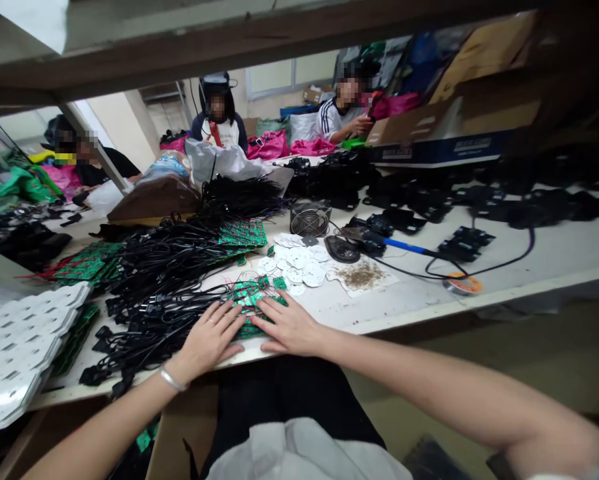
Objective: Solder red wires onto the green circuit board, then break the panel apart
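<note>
Both hands lie flat at the front edge of the workbench, over a group of green circuit boards (252, 291) with thin red wires. My left hand (212, 337) has its fingers stretched over the boards' left side and the black cables (164, 320) that run off them. Fingers spread, my right hand (289, 323) rests on the boards' right side. Parts of the boards are hidden beneath the hands. Just beyond them lies a heap of white round discs (299, 263). More green boards (242, 235) with wires sit behind, on a larger cable pile.
A soldering iron (404, 247) with a blue handle lies to the right, near a solder spool (462, 283) and a small fan (309, 220). White perforated sheets (22, 340) are stacked at left. A shelf beam (229, 47) crosses overhead. Several people sit across the bench.
</note>
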Tool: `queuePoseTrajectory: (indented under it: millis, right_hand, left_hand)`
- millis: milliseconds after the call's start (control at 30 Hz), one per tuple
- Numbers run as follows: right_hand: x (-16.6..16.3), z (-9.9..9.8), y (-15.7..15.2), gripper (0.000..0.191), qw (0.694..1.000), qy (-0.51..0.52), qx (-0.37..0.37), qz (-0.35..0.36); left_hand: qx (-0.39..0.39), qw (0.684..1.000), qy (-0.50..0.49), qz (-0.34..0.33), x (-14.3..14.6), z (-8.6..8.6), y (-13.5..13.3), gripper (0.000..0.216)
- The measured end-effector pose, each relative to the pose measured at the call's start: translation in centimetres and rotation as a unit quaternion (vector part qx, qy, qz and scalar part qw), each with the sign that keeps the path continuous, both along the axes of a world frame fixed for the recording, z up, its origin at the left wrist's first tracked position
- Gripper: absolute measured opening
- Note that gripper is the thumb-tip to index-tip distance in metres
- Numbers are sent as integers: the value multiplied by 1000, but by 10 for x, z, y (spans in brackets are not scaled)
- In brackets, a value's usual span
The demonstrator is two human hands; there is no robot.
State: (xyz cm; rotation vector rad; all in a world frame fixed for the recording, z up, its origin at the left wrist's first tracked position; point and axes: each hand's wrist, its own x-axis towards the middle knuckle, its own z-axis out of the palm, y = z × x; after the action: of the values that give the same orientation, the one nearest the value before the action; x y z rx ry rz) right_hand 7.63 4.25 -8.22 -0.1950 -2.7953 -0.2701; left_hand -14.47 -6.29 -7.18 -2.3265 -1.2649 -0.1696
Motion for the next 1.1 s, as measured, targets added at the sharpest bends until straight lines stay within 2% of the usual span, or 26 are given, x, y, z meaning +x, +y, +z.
queuePoseTrajectory:
  millis: [67, 133, 200, 233, 267, 300, 333, 367, 433, 500, 567, 667, 767, 900, 1000, 1100]
  right_hand:
    - [4, -8, -2, 54, 997, 26, -62, -36]
    - [2, -8, -2, 51, 992, 8, -122, -40]
    - [-6, 2, 7, 45, 981, 8, -193, -25]
    - [-11, 10, 18, 40, 966, 38, -252, -35]
    - [-17, 21, 32, 34, 942, 84, -320, -61]
    - [-24, 32, 50, 28, 902, 143, -393, -102]
    - [-32, 43, 70, 21, 837, 207, -478, -168]
    - [-40, 52, 92, 19, 795, 243, -508, -223]
    - [-58, 65, 132, 18, 738, 259, -548, -297]
    - [-74, 69, 160, 19, 682, 249, -597, -341]
    - [-86, 69, 174, 23, 628, 243, -645, -361]
    - [-96, 73, 176, 25, 570, 264, -695, -350]
    - [-103, 92, 170, 19, 539, 303, -724, -305]
    - [-120, 131, 163, 7, 515, 330, -755, -236]
    - [-135, 160, 158, 5, 504, 362, -757, -205]
    - [-151, 188, 153, 5, 493, 388, -759, -174]
  left_hand:
    - [0, 997, -16, 75, -5, -2, -4, 58]
    - [-31, 993, -9, 114, -9, -4, -4, 58]
    - [-71, 990, 2, 125, -10, -4, -3, 56]
    - [-83, 989, 2, 124, -9, -2, -2, 57]
    - [-89, 989, -2, 117, -9, 1, -1, 59]
    - [-92, 990, -12, 105, -10, 7, 1, 61]
    - [-90, 991, -31, 94, -11, 14, 5, 60]
    - [-83, 991, -55, 85, -14, 24, 11, 58]
    - [-51, 988, -114, 87, -23, 47, 32, 50]
    - [-5, 982, -150, 116, -35, 68, 61, 44]
    - [21, 980, -134, 147, -45, 82, 94, 48]
    - [8, 988, -64, 139, -52, 84, 138, 67]
    - [9, 989, -59, 133, -50, 76, 169, 79]
    - [29, 977, -132, 167, -50, 75, 193, 68]
    - [40, 971, -162, 172, -57, 85, 199, 55]
    - [79, 961, -189, 188, -71, 105, 194, 47]
